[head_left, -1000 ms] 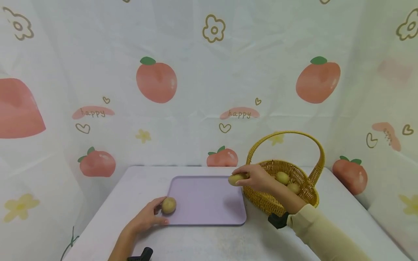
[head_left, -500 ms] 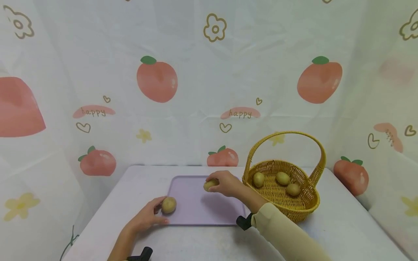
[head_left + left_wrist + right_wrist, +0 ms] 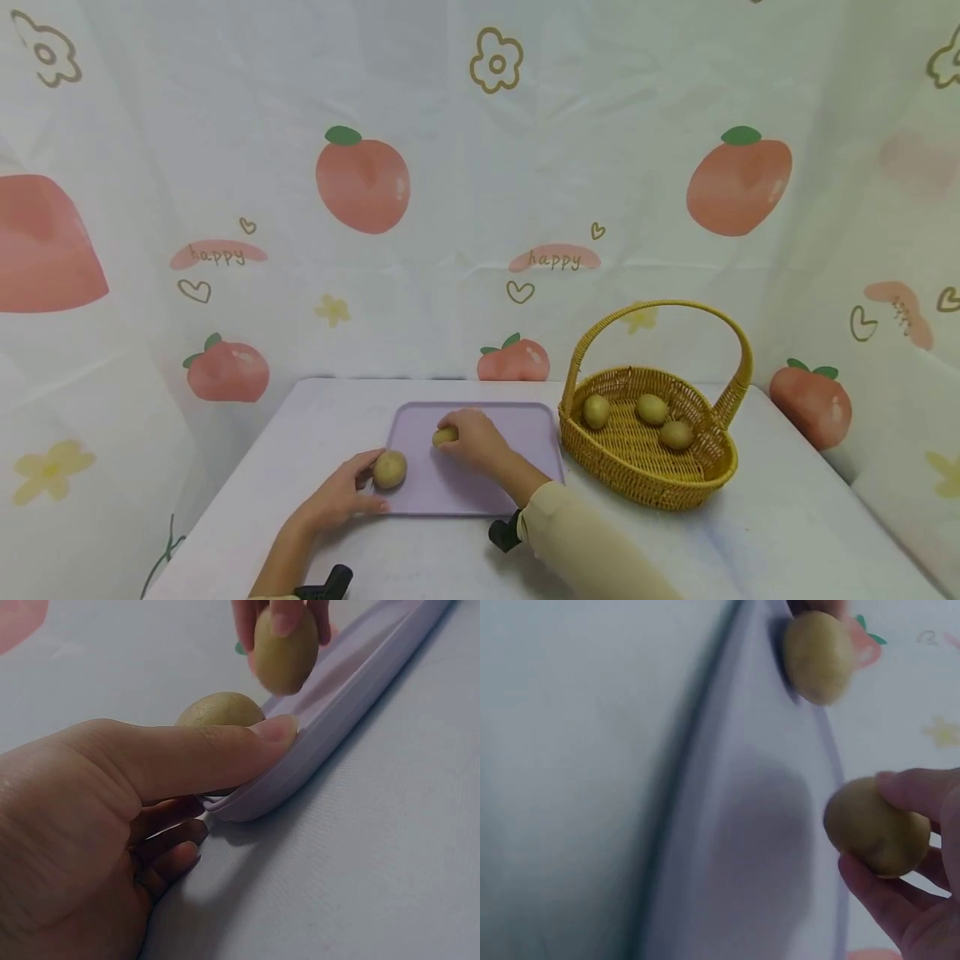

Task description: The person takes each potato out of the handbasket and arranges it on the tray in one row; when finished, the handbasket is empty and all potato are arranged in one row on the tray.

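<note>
My right hand (image 3: 476,442) holds a potato (image 3: 876,826) between thumb and fingers, above the lilac tray (image 3: 517,487). The tray shows beneath that potato in the right wrist view. Another potato (image 3: 390,470) lies at the tray's left end, beside my left hand (image 3: 347,493). In the left wrist view, my left thumb (image 3: 225,754) lies across the front of this potato, its tip at the tray rim. The other left fingers curl at the tray's corner, partly hidden behind the thumb and tray, so the hand grips that edge.
A yellow wicker basket (image 3: 637,487) with a tall arched handle stands right of the tray. Three potatoes lie inside it, one (image 3: 597,412) by its left wall. A printed curtain (image 3: 435,317) hangs behind the white table (image 3: 795,525).
My right hand has carried its potato left from the basket's rim to above the middle of the tray, and lower. My left hand and the potato beside it have stayed put.
</note>
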The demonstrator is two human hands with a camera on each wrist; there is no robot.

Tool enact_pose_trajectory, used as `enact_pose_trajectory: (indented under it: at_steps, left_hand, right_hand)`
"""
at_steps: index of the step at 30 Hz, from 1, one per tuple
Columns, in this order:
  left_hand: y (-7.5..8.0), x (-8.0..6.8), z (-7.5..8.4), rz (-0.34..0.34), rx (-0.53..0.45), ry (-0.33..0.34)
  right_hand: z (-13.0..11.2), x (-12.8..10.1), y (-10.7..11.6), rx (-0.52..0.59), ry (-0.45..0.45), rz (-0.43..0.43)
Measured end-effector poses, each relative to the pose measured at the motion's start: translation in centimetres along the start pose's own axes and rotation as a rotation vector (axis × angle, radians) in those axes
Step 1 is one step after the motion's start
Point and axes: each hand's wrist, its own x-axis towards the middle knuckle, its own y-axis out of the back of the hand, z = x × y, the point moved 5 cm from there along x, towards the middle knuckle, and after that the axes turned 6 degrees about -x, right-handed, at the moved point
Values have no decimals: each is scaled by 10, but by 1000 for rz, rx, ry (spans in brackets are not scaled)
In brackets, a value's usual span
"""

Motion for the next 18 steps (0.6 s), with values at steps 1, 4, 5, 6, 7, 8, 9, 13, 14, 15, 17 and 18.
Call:
enact_pose_trajectory:
  at_steps: [1, 4, 5, 6, 7, 8, 9, 13, 14, 15, 17, 18]
  left_hand:
    - [0, 0, 0, 0, 0, -3]
    - [0, 0, 1, -5, 2, -14]
    - [0, 0, 2, -7, 3, -20]
    - [0, 0, 2, -9, 3, -26]
    - [0, 0, 2, -11, 7, -30]
    - [0, 0, 3, -14, 6, -34]
    - [0, 0, 3, -16, 7, -38]
    - [1, 0, 4, -9, 12, -37]
    - [1, 0, 4, -7, 14, -35]
    - [1, 0, 4, -5, 18, -32]
    - [1, -1, 4, -2, 19, -25]
    - [1, -1, 4, -1, 13, -23]
  right_hand:
    - [-2, 0, -3, 4, -10, 13]
    - [-9, 0, -12, 10, -29, 38]
    - [-12, -1, -13, 4, -28, 50]
    - [-15, -1, -14, -8, -27, 61]
    - [-17, -1, -16, -21, -29, 69]
    - [-18, -1, -17, -36, -35, 74]
    - [-20, -1, -18, -46, -40, 80]
    - [-27, -2, -21, -57, -58, 64]
    - [-28, -3, -22, -51, -59, 53]
    - [-30, -4, -22, -47, -56, 40]
    - [-32, -6, -24, -42, -51, 10]
    - [-33, -7, -25, -35, -46, -2]
